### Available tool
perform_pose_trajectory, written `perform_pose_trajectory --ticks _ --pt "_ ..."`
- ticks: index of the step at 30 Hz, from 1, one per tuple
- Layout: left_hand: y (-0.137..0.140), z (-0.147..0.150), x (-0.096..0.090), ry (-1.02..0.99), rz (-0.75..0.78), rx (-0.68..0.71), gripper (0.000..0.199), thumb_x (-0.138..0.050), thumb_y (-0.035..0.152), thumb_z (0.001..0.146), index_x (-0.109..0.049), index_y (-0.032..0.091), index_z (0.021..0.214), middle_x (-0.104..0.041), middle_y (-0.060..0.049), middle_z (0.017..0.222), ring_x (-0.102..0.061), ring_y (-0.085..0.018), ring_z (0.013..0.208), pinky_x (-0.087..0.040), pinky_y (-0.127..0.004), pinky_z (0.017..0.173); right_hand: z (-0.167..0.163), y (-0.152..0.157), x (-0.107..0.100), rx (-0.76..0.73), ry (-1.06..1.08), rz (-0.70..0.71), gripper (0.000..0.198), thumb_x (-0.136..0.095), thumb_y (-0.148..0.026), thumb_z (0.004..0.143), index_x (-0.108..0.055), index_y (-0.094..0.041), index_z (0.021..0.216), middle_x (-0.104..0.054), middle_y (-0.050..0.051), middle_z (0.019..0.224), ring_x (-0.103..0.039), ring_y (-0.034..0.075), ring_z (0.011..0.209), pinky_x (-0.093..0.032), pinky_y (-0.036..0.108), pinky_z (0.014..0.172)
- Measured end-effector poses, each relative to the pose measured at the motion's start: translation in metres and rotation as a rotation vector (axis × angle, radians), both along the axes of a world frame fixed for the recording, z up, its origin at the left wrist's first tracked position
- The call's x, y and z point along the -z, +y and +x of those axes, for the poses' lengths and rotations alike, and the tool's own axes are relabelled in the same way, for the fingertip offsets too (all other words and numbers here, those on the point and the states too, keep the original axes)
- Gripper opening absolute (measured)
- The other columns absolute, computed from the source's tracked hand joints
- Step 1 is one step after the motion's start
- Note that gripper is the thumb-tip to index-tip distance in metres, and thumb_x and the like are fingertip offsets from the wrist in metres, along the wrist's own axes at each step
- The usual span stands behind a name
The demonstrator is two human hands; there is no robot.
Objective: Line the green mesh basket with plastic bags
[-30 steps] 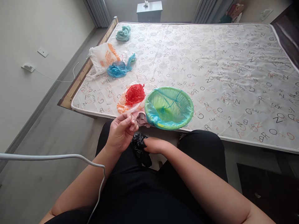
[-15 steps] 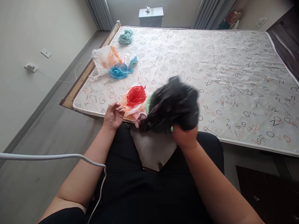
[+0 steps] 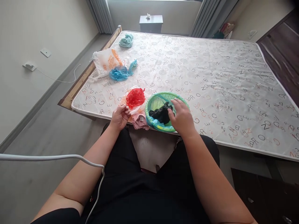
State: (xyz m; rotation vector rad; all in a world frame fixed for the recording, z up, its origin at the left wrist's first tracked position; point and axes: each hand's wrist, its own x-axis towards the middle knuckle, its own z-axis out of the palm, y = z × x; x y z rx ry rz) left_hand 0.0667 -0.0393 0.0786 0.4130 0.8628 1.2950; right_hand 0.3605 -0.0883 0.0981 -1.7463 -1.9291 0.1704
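Observation:
A green plastic basket (image 3: 182, 97) stands at the bed's near edge, lined with a blue plastic bag. Inside it lies a crumpled black plastic bag (image 3: 161, 114). My right hand (image 3: 182, 118) is over the basket's right side, fingers apart, holding nothing. My left hand (image 3: 120, 117) is palm up with loosely curled fingers and nothing visible in it. Close by is a bunched red plastic bag (image 3: 135, 97) on top of a white and orange plastic bag (image 3: 148, 92). A folded pink cloth (image 3: 139, 120) sits between my left hand and the basket.
Farther left on the mattress (image 3: 224, 93) are a blue plastic bag (image 3: 119, 73), a white bag with orange print (image 3: 105, 62) and a twisted teal cloth (image 3: 126, 41). A white cable (image 3: 58, 157) crosses in front of my left arm. A small cabinet (image 3: 151, 20) stands beyond the bed.
The black bag has gone from my right hand down into the basket, and that hand has opened. The basket shows now. My left hand has shifted slightly right.

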Motion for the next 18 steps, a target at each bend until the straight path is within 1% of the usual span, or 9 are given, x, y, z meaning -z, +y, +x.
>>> perform_pose_trajectory --ticks 2,5,6,7,10,11,13,15,18 --pt "0.000 0.001 0.002 0.011 0.006 0.012 0.022 -0.079 0.016 0.076 -0.057 0.016 0.080 -0.060 0.004 0.070 -0.052 -0.004 0.055 -0.045 -0.017 0.054 -0.007 0.010 0.007 -0.109 -0.073 -0.127 0.049 -0.045 -0.043 0.103 -0.054 -0.021 0.146 -0.056 0.016 0.148 -0.047 0.032 0.140 -0.039 0.052 0.113" --pt "0.000 0.004 0.005 0.029 0.019 0.047 0.024 -0.080 0.017 0.075 -0.056 0.016 0.078 -0.059 0.003 0.071 -0.052 -0.004 0.056 -0.045 -0.017 0.055 -0.014 0.021 0.012 -0.236 -0.155 -0.415 0.039 -0.048 -0.044 0.103 -0.068 -0.019 0.126 -0.069 0.016 0.127 -0.059 0.030 0.124 -0.041 0.048 0.110" --pt "-0.001 0.006 0.006 0.042 0.023 0.064 0.024 -0.080 0.017 0.075 -0.057 0.016 0.078 -0.059 0.003 0.071 -0.052 -0.005 0.056 -0.045 -0.017 0.055 -0.016 0.020 0.010 -0.231 -0.135 -0.418 0.038 -0.046 -0.043 0.104 -0.069 -0.018 0.121 -0.070 0.016 0.123 -0.062 0.029 0.119 -0.042 0.046 0.109" --pt "-0.002 0.009 0.007 0.057 0.025 0.082 0.024 -0.081 0.018 0.075 -0.057 0.016 0.078 -0.059 0.003 0.071 -0.052 -0.005 0.056 -0.045 -0.018 0.055 -0.019 0.017 0.007 -0.201 -0.085 -0.358 0.038 -0.044 -0.041 0.105 -0.069 -0.017 0.120 -0.071 0.016 0.121 -0.063 0.028 0.117 -0.043 0.044 0.107" --pt "-0.006 0.020 0.010 0.091 0.029 0.127 0.027 -0.081 0.021 0.073 -0.055 0.016 0.073 -0.055 0.004 0.065 -0.049 -0.005 0.053 -0.043 -0.019 0.053 -0.030 -0.012 -0.007 -0.089 0.178 -0.023 0.038 -0.037 -0.036 0.106 -0.065 -0.017 0.125 -0.070 0.014 0.123 -0.064 0.025 0.116 -0.047 0.038 0.104" --pt "-0.008 0.024 0.012 0.099 0.036 0.139 0.028 -0.081 0.022 0.072 -0.054 0.016 0.070 -0.053 0.004 0.063 -0.047 -0.006 0.052 -0.042 -0.020 0.053 -0.034 -0.024 -0.011 -0.100 0.260 0.033 0.037 -0.036 -0.034 0.107 -0.066 -0.018 0.123 -0.071 0.013 0.119 -0.065 0.023 0.114 -0.049 0.036 0.102" --pt "-0.011 0.032 0.015 0.121 0.044 0.170 0.027 -0.078 0.026 0.072 -0.054 0.016 0.066 -0.051 0.004 0.059 -0.045 -0.006 0.050 -0.040 -0.020 0.052 -0.043 -0.048 -0.011 -0.208 0.356 0.039 0.034 -0.038 -0.033 0.106 -0.067 -0.021 0.118 -0.073 0.010 0.111 -0.068 0.021 0.107 -0.052 0.033 0.097" --pt "-0.015 0.038 0.019 0.164 0.047 0.225 0.023 -0.074 0.031 0.074 -0.059 0.015 0.066 -0.052 0.002 0.058 -0.046 -0.008 0.050 -0.039 -0.021 0.050 -0.050 -0.061 -0.005 -0.276 0.370 -0.029 0.033 -0.039 -0.032 0.105 -0.069 -0.022 0.117 -0.073 0.009 0.107 -0.069 0.020 0.101 -0.054 0.031 0.093" --pt "-0.023 0.044 0.022 0.279 0.145 0.322 0.025 -0.069 0.037 0.078 -0.072 0.012 0.078 -0.056 -0.002 0.058 -0.048 -0.011 0.051 -0.038 -0.024 0.049 -0.051 -0.057 0.009 -0.262 0.322 -0.095 0.032 -0.042 -0.031 0.105 -0.070 -0.023 0.119 -0.073 0.010 0.112 -0.069 0.021 0.104 -0.054 0.033 0.095"
